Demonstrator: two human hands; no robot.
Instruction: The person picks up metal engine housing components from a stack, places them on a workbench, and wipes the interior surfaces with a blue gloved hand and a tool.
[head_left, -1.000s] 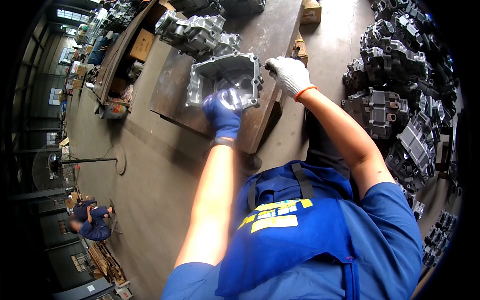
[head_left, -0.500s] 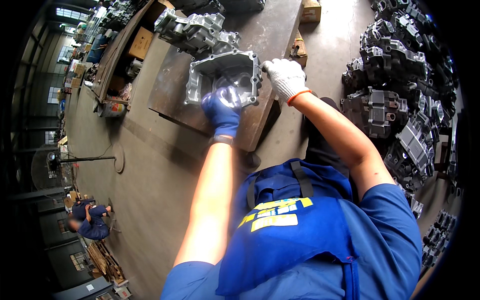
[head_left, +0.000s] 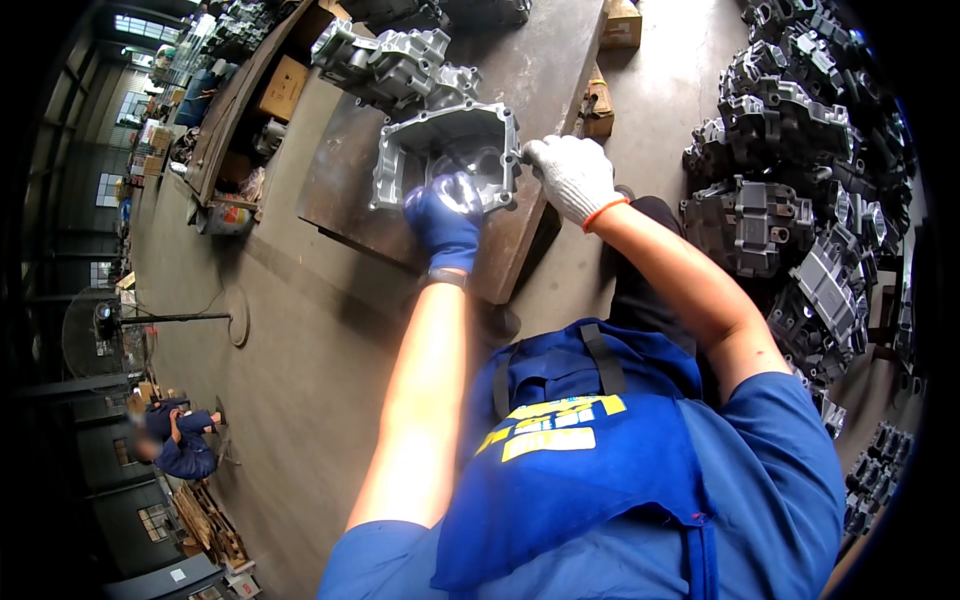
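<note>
A grey cast-metal housing [head_left: 388, 160], open-topped and box-shaped with bolt lugs around its rim, rests on the steel table [head_left: 340, 190]. My left hand [head_left: 443, 220], in a blue glove, is closed over the housing's near wall, with the fingers reaching inside. At the right wall is my right hand [head_left: 575, 175], in a white knit glove with an orange cuff. Its fingers are closed, and a small dark tip shows between them and the rim. Whatever the fist holds is mostly hidden.
Another grey casting [head_left: 395, 70] stands against the housing's far side. Cardboard boxes [head_left: 598, 108] sit beyond the table's right edge. Stacked castings [head_left: 750, 225] fill the right side. At the left are a wooden bench [head_left: 225, 120], a floor fan [head_left: 105, 320] and a seated person [head_left: 185, 440].
My right hand has moved a little toward me along the housing's right wall. The left hand and the housing stay in place.
</note>
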